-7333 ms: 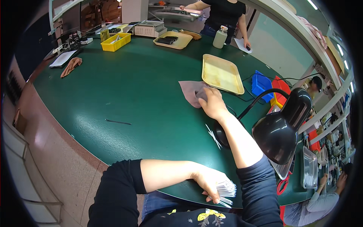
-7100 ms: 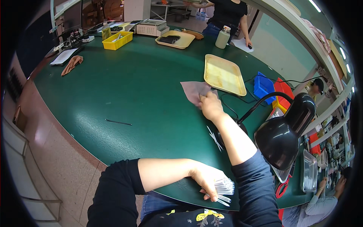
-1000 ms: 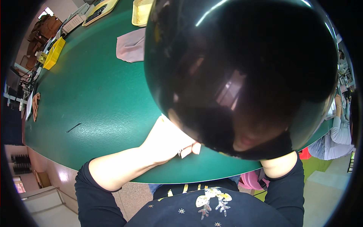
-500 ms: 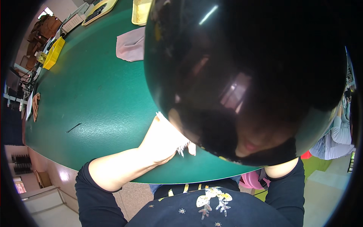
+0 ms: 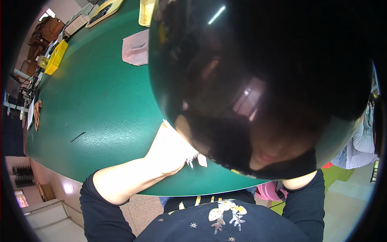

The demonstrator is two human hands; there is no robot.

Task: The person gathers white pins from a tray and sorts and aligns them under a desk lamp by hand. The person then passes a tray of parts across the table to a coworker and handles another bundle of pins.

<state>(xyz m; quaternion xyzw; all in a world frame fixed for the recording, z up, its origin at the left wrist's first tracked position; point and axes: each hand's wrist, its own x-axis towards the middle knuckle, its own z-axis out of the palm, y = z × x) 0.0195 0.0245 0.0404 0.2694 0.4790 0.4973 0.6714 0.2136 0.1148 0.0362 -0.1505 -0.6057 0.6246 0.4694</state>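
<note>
A big, glossy black rounded thing [image 5: 258, 88], perhaps a helmet shell or a ball, fills the middle and right of the view and mirrors its surroundings. My left hand [image 5: 171, 147], washed out by glare, is at its lower left edge. A white frayed cloth [image 5: 190, 161] pokes out below that hand, and a white tip shows above it. The hand looks closed on the cloth; most fingers are hidden, with one fingertip visible. Behind the black thing my right hand is hidden, and only part of that forearm shows at lower right.
On the green table [image 5: 109, 101] lie a pinkish folded cloth [image 5: 136, 47], a thin black stick [image 5: 78, 136] and a brown cloth [image 5: 37, 115]. Yellow trays [image 5: 56, 57] stand along the far left edge. A pink stool [image 5: 268, 190] is below the table. Another person's sleeve [image 5: 363, 141] shows at right.
The black thing has shifted slightly left and looks a little larger. My left hand has moved slightly left with the white cloth.
</note>
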